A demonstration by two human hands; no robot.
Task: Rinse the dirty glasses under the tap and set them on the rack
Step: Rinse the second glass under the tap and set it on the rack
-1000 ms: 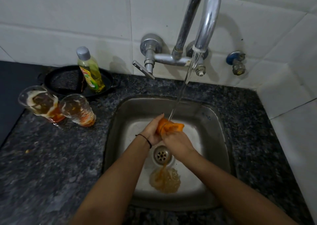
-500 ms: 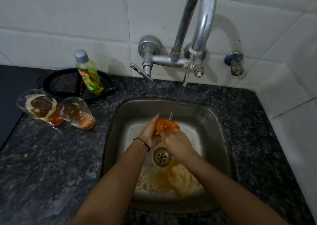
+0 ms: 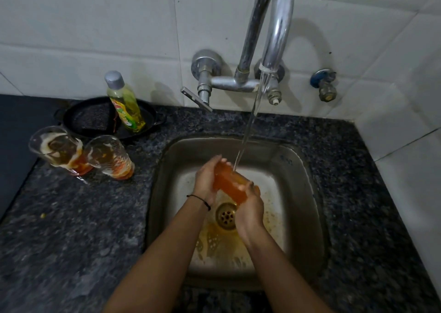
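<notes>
Above the sink (image 3: pixel 307 193) drain (image 3: pixel 226 214), both hands hold one orange-stained glass (image 3: pixel 230 183) tilted on its side. The left hand (image 3: pixel 206 181) wraps its upper end and the right hand (image 3: pixel 249 212) grips its lower end. Water from the tap (image 3: pixel 274 38) behind the sink strikes the glass near its top, and orange liquid pools on the sink floor. Left of the sink, on the counter (image 3: pixel 71 229), stand a smeared glass (image 3: pixel 59 150) and a second smeared glass (image 3: pixel 109 156) side by side. Behind them a yellow soap bottle (image 3: pixel 125 102) stands in a black pan (image 3: pixel 90 119).

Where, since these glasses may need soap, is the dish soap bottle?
Head view: the dish soap bottle stands left of the sink, in the black pan by the tiled wall, just behind the two dirty glasses.
</notes>
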